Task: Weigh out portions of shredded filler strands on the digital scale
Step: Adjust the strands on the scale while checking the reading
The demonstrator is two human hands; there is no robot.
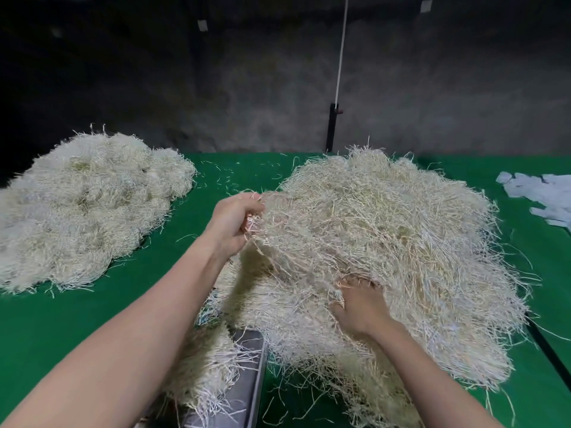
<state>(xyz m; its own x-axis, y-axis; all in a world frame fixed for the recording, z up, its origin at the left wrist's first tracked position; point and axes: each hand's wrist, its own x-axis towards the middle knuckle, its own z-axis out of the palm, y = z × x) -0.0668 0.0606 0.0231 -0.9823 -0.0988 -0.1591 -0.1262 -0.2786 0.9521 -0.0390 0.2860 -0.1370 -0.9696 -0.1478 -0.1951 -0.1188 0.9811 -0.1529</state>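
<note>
A: Where's the filler?
B: The big filler pile (401,242) lies on the green cloth (92,329), overhanging the scale (247,381). The left hand (231,223) curls its fingers round a tuft at the pile's left edge. The right hand (361,307) grips strands nearer, fingertips buried.
A: Which step?
B: Tearing off a portion, I'd say. It must come free and land on the platform, beside the small clump (204,375) there.
A: Obstacles?
B: Tangled strands may drag. 2 bystanders: a second pile (83,205) left, what look like pale gloves (543,193) right.
</note>
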